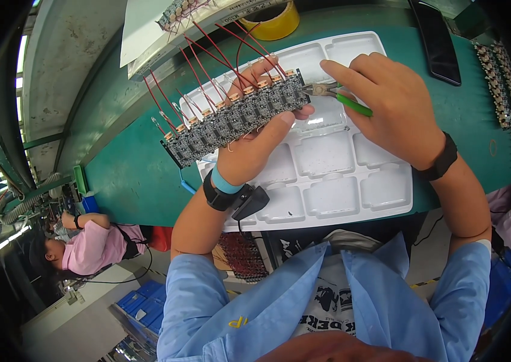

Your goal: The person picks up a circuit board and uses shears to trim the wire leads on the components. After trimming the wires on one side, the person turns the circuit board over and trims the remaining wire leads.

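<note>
A long panel of small dark circuit boards (237,117) slants across the upper middle, with copper-coloured round parts along its far edge. Red wires (213,60) with bare tips rise from that edge. My left hand (252,151) grips the panel near its right end, thumb on the near edge and fingers behind. In my right hand (391,108) is a pair of green-handled cutting pliers (355,104). Their metal jaws meet the panel's right end; whether they bite on it cannot be made out. Beneath both hands lies a white moulded plastic tray (324,154) with shallow compartments.
A yellow tape roll (279,24) and a pale equipment box (177,42) stand behind the tray. At the far right are a black phone (439,48) and chained small parts (496,84) on the green bench mat (141,163). A person in pink (95,244) sits at left.
</note>
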